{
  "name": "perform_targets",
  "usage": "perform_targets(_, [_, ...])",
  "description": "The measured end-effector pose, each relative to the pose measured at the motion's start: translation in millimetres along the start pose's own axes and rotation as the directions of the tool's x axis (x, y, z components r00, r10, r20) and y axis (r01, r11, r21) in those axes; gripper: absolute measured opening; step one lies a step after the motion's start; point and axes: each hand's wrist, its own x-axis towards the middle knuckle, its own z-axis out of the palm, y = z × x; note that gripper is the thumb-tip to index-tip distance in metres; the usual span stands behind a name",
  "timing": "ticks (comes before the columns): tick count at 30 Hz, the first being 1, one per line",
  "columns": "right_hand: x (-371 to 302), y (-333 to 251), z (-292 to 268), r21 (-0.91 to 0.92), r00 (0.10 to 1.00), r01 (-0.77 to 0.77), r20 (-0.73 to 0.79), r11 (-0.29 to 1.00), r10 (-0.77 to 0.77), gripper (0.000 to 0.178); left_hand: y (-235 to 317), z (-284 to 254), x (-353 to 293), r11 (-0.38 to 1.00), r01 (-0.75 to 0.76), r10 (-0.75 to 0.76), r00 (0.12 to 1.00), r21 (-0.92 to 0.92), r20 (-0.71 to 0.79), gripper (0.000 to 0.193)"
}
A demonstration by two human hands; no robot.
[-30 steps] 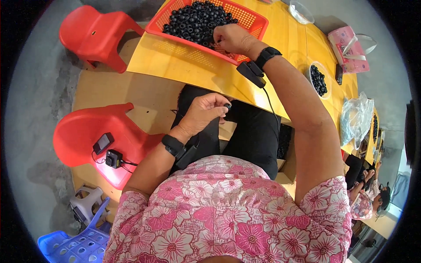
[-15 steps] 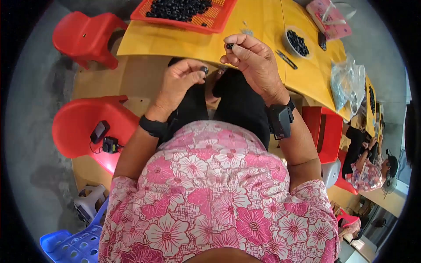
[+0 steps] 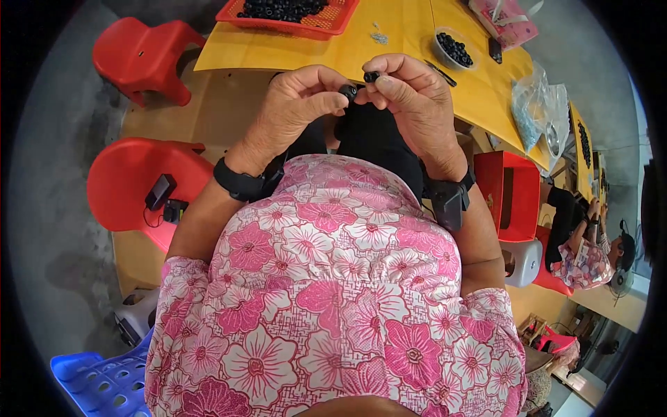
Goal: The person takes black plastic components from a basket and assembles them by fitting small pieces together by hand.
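Both hands are raised in front of the near table edge, close to each other. My left hand point(image 3: 295, 104) pinches a small round black part point(image 3: 348, 92) between thumb and fingertips, and a hole shows in its face. In my right hand point(image 3: 417, 97), thumb and forefinger grip another small black part point(image 3: 371, 76), a little higher and to the right of the first. The two parts are near each other but look apart. Fingers cover much of both, so their exact kind cannot be made out.
On the yellow table point(image 3: 396, 66) stand a red basket point(image 3: 338, 19) and a clear bowl point(image 3: 464, 64), both with many black parts. Small grey pieces point(image 3: 379, 37), a dark slim tool point(image 3: 442, 74) and plastic bags point(image 3: 533, 115) lie there. Red chairs point(image 3: 135, 55) stand left; another person point(image 3: 587, 260) sits right.
My left hand has moved up and right, bringing its black part near the one in my right hand. My right hand stays nearly in place. The view has shifted slightly.
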Motion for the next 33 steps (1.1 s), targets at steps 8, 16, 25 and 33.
perform_targets(8, [-11.6, 3.1, 8.5, -0.102, 1.0, 0.019, -0.003, 0.995, -0.02, 0.015, -1.5, 11.2, -10.9, 0.999, -0.038, 0.037, 0.999, -0.006, -0.025, 0.021])
perform_targets(16, [-16.5, 6.4, 14.1, -0.169, 0.999, 0.03, -0.016, 0.985, -0.033, 0.015, -1.8, 6.5, -15.8, 0.995, 0.075, -0.075, 0.997, -0.073, -0.006, 0.022])
perform_targets(25, [-17.1, 5.3, 12.8, -0.311, 0.995, 0.086, -0.011, 0.946, -0.095, 0.012, -3.5, 5.8, -15.3, 0.995, 0.068, -0.068, 0.998, -0.077, 0.004, 0.021])
perform_targets(33, [-15.6, 4.3, 8.1, -0.457, 0.986, 0.154, 0.019, 0.876, -0.164, 0.009, -3.3, 7.8, -13.6, 0.999, 0.032, -0.031, 0.999, 0.007, -0.011, 0.023])
